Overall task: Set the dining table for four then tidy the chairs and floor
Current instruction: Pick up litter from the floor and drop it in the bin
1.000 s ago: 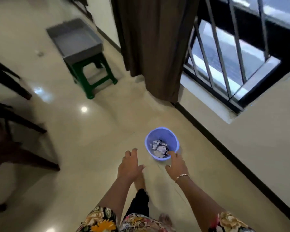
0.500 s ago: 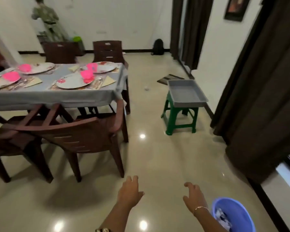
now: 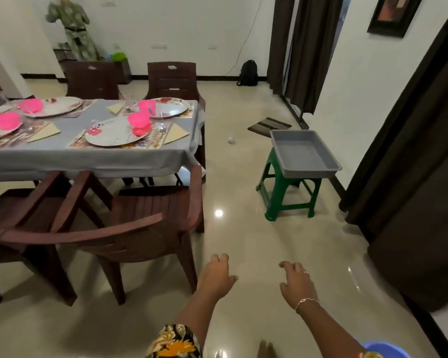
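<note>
Two hands free now: your left hand (image 3: 215, 276) and right hand (image 3: 296, 282) have left the blue bin (image 3: 383, 350), both loose and empty. You've swung round to the set surface (image 3: 88, 158); one white scrap (image 3: 230, 140) waits on the far floor (image 3: 243, 241), likely your next pickup.

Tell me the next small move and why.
Probably step toward the small white scrap on the floor between the dining table and the green stool, to pick it up. Both the left hand and right hand are open and empty, and the table looks set for four.
</note>
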